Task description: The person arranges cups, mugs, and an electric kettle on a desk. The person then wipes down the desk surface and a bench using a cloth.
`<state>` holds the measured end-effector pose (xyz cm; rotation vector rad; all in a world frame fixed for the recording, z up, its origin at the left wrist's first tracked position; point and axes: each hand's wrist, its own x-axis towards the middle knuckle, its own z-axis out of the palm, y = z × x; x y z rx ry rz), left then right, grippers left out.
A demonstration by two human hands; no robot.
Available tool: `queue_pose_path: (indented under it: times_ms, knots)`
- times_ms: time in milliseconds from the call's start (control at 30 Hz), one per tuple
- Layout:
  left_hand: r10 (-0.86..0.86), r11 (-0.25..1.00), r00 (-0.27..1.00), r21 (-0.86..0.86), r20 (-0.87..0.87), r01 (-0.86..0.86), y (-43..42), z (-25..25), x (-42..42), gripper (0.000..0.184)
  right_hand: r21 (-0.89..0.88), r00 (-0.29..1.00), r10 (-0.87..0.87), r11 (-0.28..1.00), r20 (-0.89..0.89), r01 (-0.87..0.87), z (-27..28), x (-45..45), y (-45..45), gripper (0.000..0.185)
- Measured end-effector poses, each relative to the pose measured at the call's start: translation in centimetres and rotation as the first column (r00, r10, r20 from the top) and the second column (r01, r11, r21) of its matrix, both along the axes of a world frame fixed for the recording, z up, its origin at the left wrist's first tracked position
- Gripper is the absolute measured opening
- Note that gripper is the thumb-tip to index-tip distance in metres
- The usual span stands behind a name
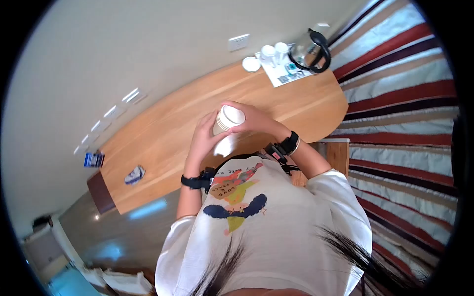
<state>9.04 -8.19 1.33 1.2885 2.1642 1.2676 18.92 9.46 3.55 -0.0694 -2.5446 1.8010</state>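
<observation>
A short stack of white paper cups (231,117), with several rims showing one above another, is held over the wooden desk in front of my chest. My left hand (202,135) is closed around the left side of the stack, thumb at its lower front. From the other side, my right hand (251,118) wraps the stack, with fingers behind it and thumb in front. The thumbs come close together at the near side. The top cup's opening faces up toward me. Each wrist carries a black strap.
On the wooden desk (173,118), a kettle (308,52) with a black handle and white cups (269,53) stand on a white tray (276,79) at the back right. A round white dish (251,64) is beside them. A crumpled packet (134,174) lies left. Striped curtains (400,108) hang right.
</observation>
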Motion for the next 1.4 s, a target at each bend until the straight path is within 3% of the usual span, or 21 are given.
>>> queue_pose_path:
  times_ms: [33,100,167,233,267,333,567,767,833,967,1033,1067,1100,1133,1167,1200,1233,1267,1333,1367,1400]
  knots:
    - [0.0,1.0,1.0,-0.016,-0.026,0.0,-0.1,-0.1,-0.6,0.056,0.008,0.999,-0.032,0.999,0.001,0.032,-0.3,0.0,1.6,0.068]
    - [0.211,0.969,0.949,0.08,0.234,-0.235,-1.0,-0.3,-2.0,0.046,-0.007,0.95,-0.286,0.958,-0.125,0.287,-2.0,0.0,6.1,0.07]
    - [0.419,0.899,0.837,-0.03,0.352,-0.437,-3.8,-2.5,-5.0,0.039,0.0,0.796,-0.576,0.81,-0.187,0.586,-4.8,-0.4,12.4,0.071]
    - [0.524,0.839,0.805,-0.005,0.278,-0.544,-6.4,-3.4,-7.1,0.033,0.103,0.598,-0.762,0.593,-0.249,0.798,-8.6,0.0,18.7,0.078]
    - [0.562,0.82,0.793,-0.028,0.237,-0.572,-8.2,-4.9,-8.1,0.031,0.111,0.592,-0.766,0.585,-0.251,0.803,-10.0,0.6,20.5,0.078]
    - [0.637,0.767,0.743,-0.075,0.207,-0.637,-10.5,-6.8,-8.9,0.028,0.309,0.526,-0.841,0.471,-0.128,0.826,-12.4,1.1,23.6,0.079]
    - [0.703,0.709,0.664,-0.184,0.255,-0.681,-11.4,-8.4,-7.7,0.024,0.392,0.576,-0.805,0.487,-0.144,0.78,-17.1,-0.4,26.6,0.078]
    - [0.705,0.709,0.666,-0.222,0.243,-0.669,-10.0,-8.7,-7.9,0.023,0.503,0.645,-0.762,0.536,-0.059,0.679,-16.3,-1.7,26.3,0.085]
    - [0.712,0.702,0.668,-0.248,0.217,-0.667,-8.9,-7.4,-8.1,0.024,0.54,0.615,-0.788,0.532,0.032,0.652,-15.7,-2.1,26.1,0.09]
    - [0.722,0.69,0.672,-0.238,0.164,-0.683,-8.9,-7.1,-7.7,0.028,0.442,0.647,-0.758,0.554,-0.083,0.705,-15.6,-2.1,26.1,0.109]
    - [0.751,0.66,0.634,-0.247,0.185,-0.709,-9.9,-7.2,-7.8,0.03,0.469,0.659,-0.713,0.509,-0.238,0.721,-16.1,-1.7,25.5,0.117]
    - [0.766,0.642,0.621,-0.206,0.165,-0.738,-10.9,-7.9,-7.9,0.029,0.466,0.648,-0.684,0.478,-0.334,0.744,-17.1,-1.4,25.6,0.115]
    - [0.786,0.618,0.604,-0.17,0.133,-0.767,-12.5,-8.3,-8.2,0.028,0.486,0.647,-0.696,0.468,-0.311,0.738,-16.4,-0.9,24.9,0.106]
    - [0.813,0.583,0.572,-0.156,0.11,-0.797,-14.5,-9.0,-8.6,0.027,0.338,0.599,-0.747,0.505,-0.288,0.794,-16.0,-0.4,23.7,0.095]
    - [0.837,0.546,0.541,-0.151,0.078,-0.824,-16.7,-9.9,-8.8,0.026,0.319,0.575,-0.803,0.51,-0.156,0.799,-16.5,0.4,23.6,0.082]
    - [0.864,0.499,0.481,-0.126,0.145,-0.858,-18.6,-10.8,-9.1,0.023,0.415,0.422,-0.877,0.303,-0.232,0.858,-16.6,0.9,21.4,0.059]
    - [0.846,0.511,0.486,-0.078,0.22,-0.856,-19.8,-10.2,-9.3,0.021,0.21,0.412,-0.907,0.388,-0.084,0.897,-15.1,0.7,19.6,0.032]
    - [0.878,0.476,0.468,-0.076,0.1,-0.876,-19.8,-8.9,-9.5,0.019,0.125,0.461,-0.877,0.447,-0.133,0.886,-20.0,3.1,21.0,0.013]
    - [0.886,0.46,0.464,-0.104,-0.018,-0.882,-22.1,-8.6,-9.1,0.018,-0.301,0.401,-0.891,0.33,0.214,0.895,-22.0,5.2,15.0,0.013]
    - [0.873,0.473,0.484,-0.135,-0.061,-0.871,-24.4,-9.3,-9.7,0.019,-0.317,0.355,-0.896,0.266,0.268,0.91,-21.2,4.6,10.1,0.011]
    - [0.873,0.471,0.483,-0.138,-0.065,-0.871,-26.4,-10.5,-10.1,0.019,-0.224,0.375,-0.88,0.318,0.291,0.921,-24.4,6.3,9.9,0.009]
